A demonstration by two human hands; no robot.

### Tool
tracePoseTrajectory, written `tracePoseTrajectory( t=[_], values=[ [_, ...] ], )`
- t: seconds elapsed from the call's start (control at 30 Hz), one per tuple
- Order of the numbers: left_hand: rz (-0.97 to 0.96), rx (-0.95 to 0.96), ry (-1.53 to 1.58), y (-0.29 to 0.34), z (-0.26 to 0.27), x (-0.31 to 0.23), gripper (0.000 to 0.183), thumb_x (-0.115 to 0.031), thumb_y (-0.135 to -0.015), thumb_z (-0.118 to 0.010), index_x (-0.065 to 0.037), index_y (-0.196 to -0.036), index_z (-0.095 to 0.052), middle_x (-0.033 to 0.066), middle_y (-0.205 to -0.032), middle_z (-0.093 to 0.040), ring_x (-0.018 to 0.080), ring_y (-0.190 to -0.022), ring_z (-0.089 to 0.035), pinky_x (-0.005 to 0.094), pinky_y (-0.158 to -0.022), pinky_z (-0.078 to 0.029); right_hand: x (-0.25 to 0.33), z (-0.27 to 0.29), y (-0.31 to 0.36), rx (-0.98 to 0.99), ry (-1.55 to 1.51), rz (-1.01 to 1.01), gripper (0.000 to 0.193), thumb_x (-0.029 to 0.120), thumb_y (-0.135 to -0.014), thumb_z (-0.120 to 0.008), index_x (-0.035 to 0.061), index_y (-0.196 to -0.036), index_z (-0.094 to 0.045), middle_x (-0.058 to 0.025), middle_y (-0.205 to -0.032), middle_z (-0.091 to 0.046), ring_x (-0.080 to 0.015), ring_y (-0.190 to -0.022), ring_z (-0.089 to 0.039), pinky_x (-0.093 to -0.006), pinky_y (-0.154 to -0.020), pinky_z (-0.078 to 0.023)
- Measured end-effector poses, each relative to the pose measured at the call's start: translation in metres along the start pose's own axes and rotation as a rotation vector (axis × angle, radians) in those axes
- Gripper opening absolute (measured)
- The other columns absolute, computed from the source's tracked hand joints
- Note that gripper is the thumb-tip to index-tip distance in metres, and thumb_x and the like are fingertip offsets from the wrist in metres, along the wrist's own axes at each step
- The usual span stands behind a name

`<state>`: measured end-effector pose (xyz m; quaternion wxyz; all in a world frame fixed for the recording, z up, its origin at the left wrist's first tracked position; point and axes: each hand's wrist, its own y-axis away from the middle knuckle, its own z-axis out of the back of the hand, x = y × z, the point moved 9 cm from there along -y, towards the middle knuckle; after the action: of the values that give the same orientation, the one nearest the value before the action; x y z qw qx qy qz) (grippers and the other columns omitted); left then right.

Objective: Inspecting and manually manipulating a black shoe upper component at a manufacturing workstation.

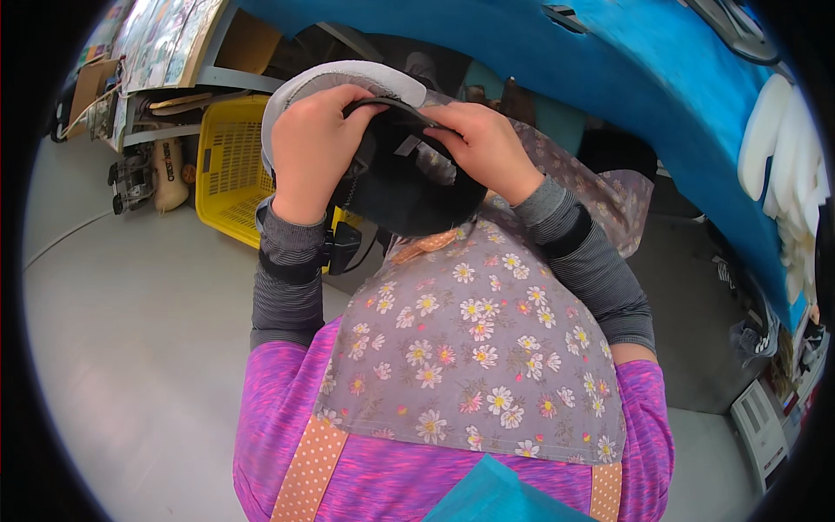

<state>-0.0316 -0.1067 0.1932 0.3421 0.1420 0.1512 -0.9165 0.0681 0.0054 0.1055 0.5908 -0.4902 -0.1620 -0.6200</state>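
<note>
A blue work surface (661, 96) spans the far right above a grey floor (130, 348). A yellow slotted basket (228, 165) stands at far left; its contents cannot be made out. A black shoe upper with grey sole (391, 165) is held centrally, gripped by the closed left hand (315, 143) and the closed right hand (481, 143).

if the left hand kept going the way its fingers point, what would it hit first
Probably the right hand: the left hand points its fingers across the black-and-grey shoe upper they both grip, though depth is unclear.
</note>
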Motion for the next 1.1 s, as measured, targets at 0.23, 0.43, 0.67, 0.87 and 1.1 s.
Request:
tracePoseTrajectory(
  t=[0.23, 0.43, 0.67, 0.87, 1.1],
  values=[
    [-0.004, 0.024, 0.023, -0.003, -0.007, 0.003, 0.018, -0.021, -0.081, -0.072, -0.005, -0.090, -0.073, 0.0120, -0.076, -0.069, 0.0267, -0.067, -0.066, 0.0311, -0.062, -0.050, -0.010, -0.003, 0.006, -0.009, 0.012, -0.058, 0.022, 0.017, -0.086, -0.067, 0.0121, -0.107, -0.070, -0.0120, -0.084, -0.066, -0.0335, -0.080, -0.062, -0.0420, -0.071, -0.050],
    [0.096, 0.283, -0.017, 0.003, -0.017, 0.006, 0.022, -0.022, -0.080, -0.072, -0.003, -0.091, -0.072, 0.0135, -0.076, -0.068, 0.0270, -0.066, -0.065, 0.0320, -0.062, -0.049, -0.024, 0.002, 0.008, -0.011, -0.075, -0.250, 0.023, 0.021, -0.087, -0.068, 0.0119, -0.107, -0.072, -0.0138, -0.082, -0.066, -0.0343, -0.077, -0.062, -0.0417, -0.067, -0.049],
    [0.017, 0.129, 0.001, -0.016, -0.014, 0.009, 0.023, -0.023, -0.080, -0.073, -0.004, -0.091, -0.072, 0.0129, -0.076, -0.069, 0.0257, -0.069, -0.066, 0.0322, -0.064, -0.050, -0.016, -0.003, 0.004, 0.022, -0.062, -0.097, 0.021, 0.018, -0.085, -0.069, 0.0109, -0.105, -0.072, -0.0129, -0.080, -0.066, -0.0326, -0.079, -0.062, -0.0401, -0.068, -0.049],
    [0.018, 0.109, 0.016, -0.023, -0.028, 0.015, 0.025, -0.023, -0.079, -0.073, -0.001, -0.090, -0.070, 0.0135, -0.079, -0.069, 0.0266, -0.071, -0.067, 0.0332, -0.065, -0.050, -0.011, -0.004, -0.001, 0.052, 0.041, -0.063, 0.017, 0.025, -0.086, -0.067, 0.0091, -0.092, -0.071, -0.0141, -0.077, -0.065, -0.0335, -0.074, -0.062, -0.0417, -0.064, -0.049],
    [0.088, 0.293, 0.036, -0.027, -0.027, 0.011, 0.034, -0.029, -0.084, -0.072, 0.002, -0.095, -0.066, 0.0133, -0.077, -0.066, 0.0228, -0.071, -0.064, 0.0319, -0.066, -0.049, -0.009, -0.003, -0.029, -0.004, 0.240, -0.176, 0.043, 0.041, -0.095, -0.055, 0.0055, -0.073, -0.067, -0.0153, -0.065, -0.063, -0.0357, -0.062, -0.063, -0.0455, -0.057, -0.049]
  ],
)
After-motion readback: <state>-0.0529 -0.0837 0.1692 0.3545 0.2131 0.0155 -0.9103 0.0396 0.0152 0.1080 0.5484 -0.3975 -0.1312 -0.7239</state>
